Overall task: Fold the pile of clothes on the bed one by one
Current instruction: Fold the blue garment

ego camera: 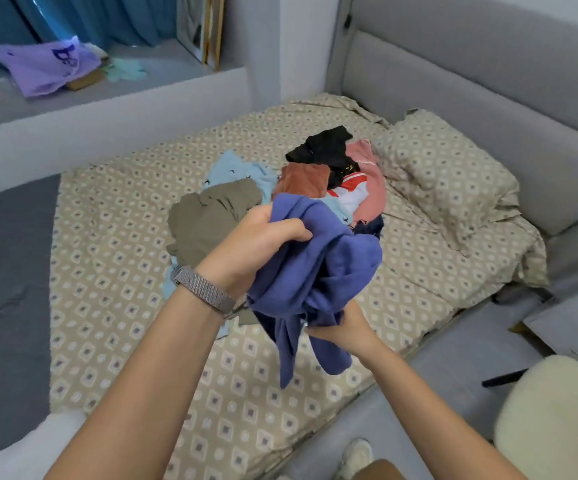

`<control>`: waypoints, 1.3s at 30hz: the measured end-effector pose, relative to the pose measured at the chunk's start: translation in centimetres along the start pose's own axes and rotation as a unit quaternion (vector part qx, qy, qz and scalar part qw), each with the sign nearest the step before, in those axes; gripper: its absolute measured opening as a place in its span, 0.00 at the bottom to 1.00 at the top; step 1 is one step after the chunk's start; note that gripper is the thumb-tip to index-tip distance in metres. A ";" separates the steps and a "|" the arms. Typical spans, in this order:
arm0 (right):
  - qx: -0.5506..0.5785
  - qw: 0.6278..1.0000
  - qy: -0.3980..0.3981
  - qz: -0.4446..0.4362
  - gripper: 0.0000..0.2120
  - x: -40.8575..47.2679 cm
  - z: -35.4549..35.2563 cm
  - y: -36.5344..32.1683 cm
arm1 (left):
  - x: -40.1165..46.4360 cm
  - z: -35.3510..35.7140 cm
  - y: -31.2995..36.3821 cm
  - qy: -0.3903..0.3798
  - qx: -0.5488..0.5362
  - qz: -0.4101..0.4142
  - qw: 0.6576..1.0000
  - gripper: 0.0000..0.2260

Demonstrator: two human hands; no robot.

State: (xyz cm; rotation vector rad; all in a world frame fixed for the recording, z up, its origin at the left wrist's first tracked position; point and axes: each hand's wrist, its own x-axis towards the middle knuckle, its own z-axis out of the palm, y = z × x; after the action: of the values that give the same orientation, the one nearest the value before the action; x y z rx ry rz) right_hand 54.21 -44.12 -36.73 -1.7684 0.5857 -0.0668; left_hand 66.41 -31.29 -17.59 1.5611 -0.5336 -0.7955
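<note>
A crumpled blue-purple garment (pixel 329 271) hangs in the air above the bed. My left hand (pixel 263 244) grips its upper bunch, and my right hand (pixel 343 329) holds a lower fold from underneath. Behind it a pile of clothes (pixel 315 174) lies on the patterned bed sheet (pixel 114 271): an olive piece (pixel 211 216), a light blue one (pixel 235 171), a rust-brown one (pixel 304 180), a black one (pixel 325 147), a pink one (pixel 370 188) and a red-and-white one. Part of the pile is hidden by the held garment.
A pillow (pixel 443 178) in matching fabric lies at the grey headboard (pixel 453 81) on the right. A ledge at the back left carries a purple bag (pixel 45 64). A cream fluffy seat (pixel 554 420) stands at the lower right beside the bed.
</note>
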 end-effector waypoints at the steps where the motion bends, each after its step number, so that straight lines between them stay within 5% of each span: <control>1: 0.008 1.000 0.020 0.022 0.18 -0.6 -0.9 0.1 | 0.3 0.8 0.9 -0.011 -0.017 0.012 1.000 0.06; 5: 0.061 0.981 0.091 0.160 0.01 -2.6 -6.6 0.6 | 2.8 3.6 3.0 -0.052 -0.047 0.005 0.998 0.14; 11: 0.310 0.924 0.172 0.140 0.12 -3.5 -17.1 2.2 | 7.8 9.6 0.7 -0.053 -0.003 -0.033 0.998 0.04; 15: 0.357 0.902 0.192 0.147 0.13 -2.9 -24.3 2.9 | 11.5 15.9 -1.7 -0.056 0.071 -0.036 0.995 0.04; 20: 0.394 0.896 0.152 0.140 0.15 -2.4 -33.5 2.4 | 16.6 23.5 -3.3 0.015 0.021 -0.068 0.997 0.09; 27: 0.334 0.933 0.088 0.102 0.14 -0.1 -41.6 3.0 | 20.7 28.4 -4.0 0.048 0.019 -0.070 0.996 0.06; 33: 0.108 0.980 0.148 0.081 0.06 4.9 -42.9 3.3 | 23.8 27.6 -5.9 0.058 0.059 -0.089 0.993 0.11; 39: 0.123 0.974 0.175 0.069 0.07 9.5 -44.3 2.9 | 28.3 27.8 -5.9 0.073 0.023 -0.109 0.991 0.10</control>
State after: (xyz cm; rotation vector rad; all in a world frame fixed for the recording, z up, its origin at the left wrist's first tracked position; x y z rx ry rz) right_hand 46.20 -88.10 -29.11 -1.4783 0.9140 -0.3458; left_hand 63.53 -69.61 -29.12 1.7254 -0.2800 -0.8291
